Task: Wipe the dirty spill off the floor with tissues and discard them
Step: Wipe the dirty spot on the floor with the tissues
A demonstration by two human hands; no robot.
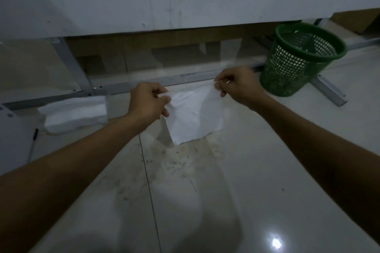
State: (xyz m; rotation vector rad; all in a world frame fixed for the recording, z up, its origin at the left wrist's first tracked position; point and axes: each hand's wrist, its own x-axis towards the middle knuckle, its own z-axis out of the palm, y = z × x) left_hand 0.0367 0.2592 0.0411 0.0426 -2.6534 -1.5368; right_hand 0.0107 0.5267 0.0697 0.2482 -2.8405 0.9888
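White tissue hangs between both hands; left hand pinches one top corner, right hand pinches the other; dirty spill lies below on the floor; green bin stands near.

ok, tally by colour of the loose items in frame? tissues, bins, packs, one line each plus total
White: 2, the tissue held up by the left hand and right hand, and the tissue pack on the floor
Green: 1, the mesh waste basket
Total: 3
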